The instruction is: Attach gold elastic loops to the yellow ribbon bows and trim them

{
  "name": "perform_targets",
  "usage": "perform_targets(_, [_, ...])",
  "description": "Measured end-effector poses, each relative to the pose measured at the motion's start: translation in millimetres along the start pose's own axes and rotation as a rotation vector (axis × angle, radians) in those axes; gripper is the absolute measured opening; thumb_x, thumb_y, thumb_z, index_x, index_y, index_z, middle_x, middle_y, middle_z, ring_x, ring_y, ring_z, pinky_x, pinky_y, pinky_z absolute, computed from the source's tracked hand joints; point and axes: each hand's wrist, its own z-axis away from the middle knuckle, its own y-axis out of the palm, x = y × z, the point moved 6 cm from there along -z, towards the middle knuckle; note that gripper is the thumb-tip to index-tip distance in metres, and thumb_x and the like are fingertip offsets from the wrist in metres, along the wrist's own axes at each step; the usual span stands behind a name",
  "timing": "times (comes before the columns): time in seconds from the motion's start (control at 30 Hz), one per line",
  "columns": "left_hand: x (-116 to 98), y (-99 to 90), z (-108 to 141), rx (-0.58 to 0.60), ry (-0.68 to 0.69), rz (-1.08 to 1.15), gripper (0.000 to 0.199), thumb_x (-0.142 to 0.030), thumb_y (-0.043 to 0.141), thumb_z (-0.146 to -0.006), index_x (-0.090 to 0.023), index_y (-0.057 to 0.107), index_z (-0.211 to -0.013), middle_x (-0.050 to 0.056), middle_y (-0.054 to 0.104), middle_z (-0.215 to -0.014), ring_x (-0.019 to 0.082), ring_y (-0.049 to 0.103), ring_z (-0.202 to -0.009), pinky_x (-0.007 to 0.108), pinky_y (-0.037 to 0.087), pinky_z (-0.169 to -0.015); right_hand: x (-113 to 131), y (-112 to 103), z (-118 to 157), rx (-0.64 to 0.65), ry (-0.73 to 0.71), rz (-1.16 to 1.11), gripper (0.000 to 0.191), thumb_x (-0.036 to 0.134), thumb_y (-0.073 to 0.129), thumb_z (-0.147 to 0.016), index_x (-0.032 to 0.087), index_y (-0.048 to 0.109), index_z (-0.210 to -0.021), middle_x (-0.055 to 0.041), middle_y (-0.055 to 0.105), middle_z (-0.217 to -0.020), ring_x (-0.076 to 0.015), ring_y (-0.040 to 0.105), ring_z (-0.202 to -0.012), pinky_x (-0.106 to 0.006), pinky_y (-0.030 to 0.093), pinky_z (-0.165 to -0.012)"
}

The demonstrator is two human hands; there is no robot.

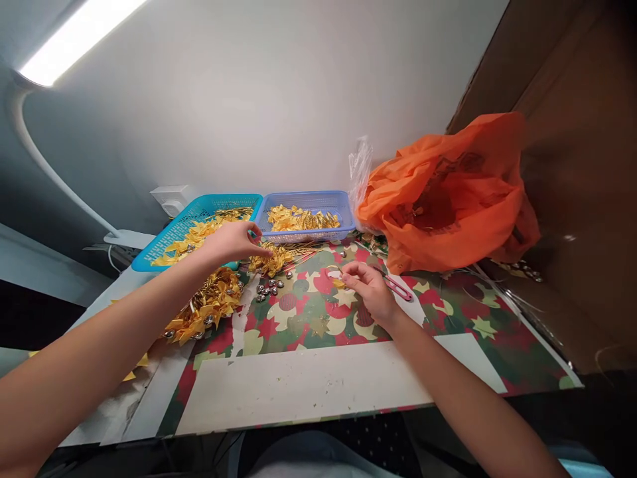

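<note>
My left hand (pixel 239 240) hovers above a small pile of gold flower pieces (pixel 273 260) in front of the baskets; its thumb and fingers are apart, and nothing shows between them. Further right, the fingers of my right hand (pixel 368 287) are pinched on a thin gold piece (pixel 339 281) over the patterned table cover. Several silver bells (pixel 269 289) lie between the hands. A pink-handled tool (pixel 399 288) rests just beyond my right hand. Gold flowers with silver bells (pixel 213 302) are heaped below my left forearm.
Behind stand a teal basket (pixel 172 234) and a lilac basket (pixel 308 235), both with gold pieces inside. An orange bag (pixel 448 206) sits at the back right beside clear plastic (pixel 360 166). A lit lamp (pixel 79 40) hangs at upper left. White card (pixel 308 385) lines the front edge.
</note>
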Motion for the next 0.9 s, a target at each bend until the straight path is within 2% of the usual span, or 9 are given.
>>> perform_targets(0.07, [1,-0.9,3,0.011,0.004,-0.005,0.067,-0.066,0.074,-0.053,-0.022,0.066,-0.103,0.006,0.078,-0.097,0.029,0.07,-0.094,0.03,0.047,-0.065,2,-4,1,-0.084,-0.07,0.126,0.015,0.034,0.067,-0.08,0.023,0.058,-0.073,-0.0027,0.058,-0.083,-0.0215,0.05,-0.087,-0.037,0.039,-0.085])
perform_targets(0.13, [2,-1.6,6,0.018,0.011,-0.013,0.064,-0.064,0.075,-0.053,-0.023,0.066,-0.102,0.006,0.078,-0.097,0.029,0.07,-0.092,0.03,0.046,-0.063,8,-3,4,-0.115,-0.177,0.392,0.01,0.023,0.063,-0.082,0.023,0.058,-0.073,-0.0045,0.061,-0.085,-0.0239,0.048,-0.092,-0.04,0.036,-0.089])
perform_targets(0.27, [4,-6.4,13,-0.009,0.044,-0.018,0.056,-0.055,0.078,-0.057,-0.023,0.066,-0.101,0.006,0.077,-0.101,0.026,0.07,-0.085,0.029,0.043,-0.061,7,16,9,0.041,-0.304,0.9,0.012,0.017,0.054,-0.088,0.022,0.058,-0.078,-0.0074,0.066,-0.09,-0.0255,0.049,-0.093,-0.042,0.034,-0.085])
perform_targets(0.47, [7,-16.6,33,-0.124,0.136,0.01,0.041,-0.042,0.072,-0.074,-0.02,0.062,-0.107,0.007,0.073,-0.11,0.023,0.065,-0.082,0.028,0.041,-0.064,-3,29,14,0.2,-0.313,1.001,0.011,0.016,0.06,-0.082,0.021,0.057,-0.072,-0.0047,0.065,-0.088,-0.0216,0.049,-0.09,-0.04,0.034,-0.086])
perform_targets(0.53, [1,-15.1,50,-0.264,0.195,0.022,0.032,-0.044,0.063,-0.083,-0.02,0.061,-0.104,0.006,0.072,-0.1,0.023,0.063,-0.079,0.029,0.041,-0.064,-3,32,15,0.22,-0.314,1.02,0.013,0.019,0.061,-0.082,0.02,0.056,-0.069,-0.0039,0.064,-0.086,-0.0207,0.05,-0.089,-0.04,0.034,-0.086])
perform_targets(0.63, [-24,4.8,90,-0.476,0.459,0.15,0.017,-0.037,0.056,-0.088,-0.024,0.06,-0.097,0.003,0.069,-0.09,0.021,0.061,-0.074,0.032,0.045,-0.069,6,28,14,0.185,-0.327,0.996,0.015,0.024,0.066,-0.079,0.02,0.057,-0.067,-0.0025,0.065,-0.084,-0.0202,0.052,-0.088,-0.04,0.034,-0.088])
perform_targets(0.73, [-51,46.0,129,-0.493,0.765,0.307,0.008,-0.029,0.055,-0.091,-0.025,0.061,-0.089,0.003,0.07,-0.086,0.021,0.064,-0.08,0.032,0.049,-0.073,34,-8,4,-0.075,-0.342,0.863,0.012,0.025,0.067,-0.077,0.022,0.059,-0.069,-0.0023,0.066,-0.084,-0.02,0.056,-0.087,-0.038,0.038,-0.088])
perform_targets(0.83, [-69,82.2,151,-0.469,0.93,0.331,0.012,-0.017,0.053,-0.09,-0.024,0.061,-0.084,0.002,0.069,-0.082,0.018,0.063,-0.074,0.029,0.049,-0.068,72,-75,-11,-0.382,-0.312,0.841,0.015,0.026,0.054,-0.087,0.021,0.062,-0.075,-0.0081,0.066,-0.09,-0.0232,0.057,-0.093,-0.039,0.042,-0.09])
perform_targets(0.9, [-73,93.4,158,-0.487,0.998,0.368,0.015,-0.012,0.052,-0.089,-0.023,0.06,-0.084,0.002,0.069,-0.08,0.017,0.061,-0.07,0.028,0.048,-0.065,95,-122,-26,-0.544,-0.254,0.847,0.019,0.023,0.048,-0.091,0.018,0.065,-0.086,-0.0133,0.065,-0.101,-0.0257,0.056,-0.097,-0.043,0.043,-0.093])
